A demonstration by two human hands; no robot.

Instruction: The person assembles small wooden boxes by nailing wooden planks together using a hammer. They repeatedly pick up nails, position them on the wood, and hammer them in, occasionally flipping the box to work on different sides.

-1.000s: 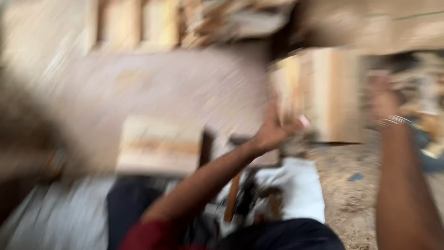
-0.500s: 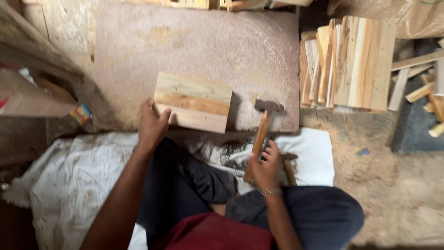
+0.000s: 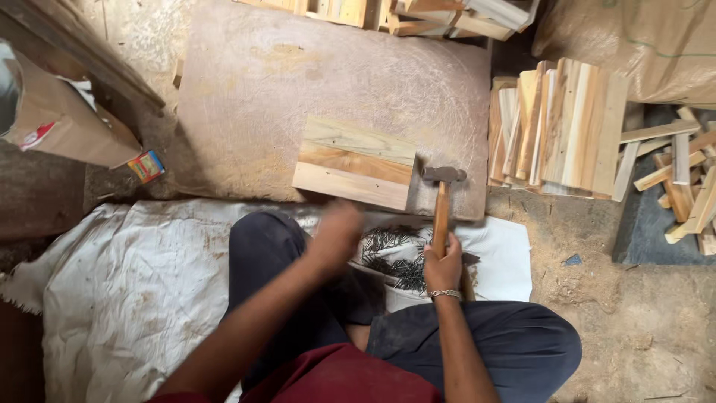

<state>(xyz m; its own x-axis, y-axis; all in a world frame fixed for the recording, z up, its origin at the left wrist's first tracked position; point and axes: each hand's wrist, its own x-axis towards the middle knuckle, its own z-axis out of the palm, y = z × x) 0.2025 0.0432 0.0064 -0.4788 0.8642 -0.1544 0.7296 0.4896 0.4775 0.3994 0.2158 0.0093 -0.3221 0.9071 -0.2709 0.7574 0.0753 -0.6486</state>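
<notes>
Right grip (image 3: 443, 263): fingers wrapped tight round the lower wooden handle of a hammer (image 3: 441, 201), metal bracelet at the wrist; hammer upright in view, its dark iron head resting at the near edge of the flat work board (image 3: 253, 97) just ahead of the grip

Left grip (image 3: 337, 231): blurred by motion, fingers appear loosely curled, state cannot be told; nothing seen in it; hovers just left of the right grip, over the near edge of the nail heap

Head view, items about the grips:
- nails (image 3: 391, 254), dark loose heap on white cloth (image 3: 142, 291), between the two grips
- plank panel (image 3: 355, 162), three joined pale and brown boards, flat on the work board, ahead of the left grip, just left of the hammer head
- cut slats (image 3: 559, 127), stacked, ahead and right of the right grip
- cardboard box (image 3: 67, 119), far left
</notes>
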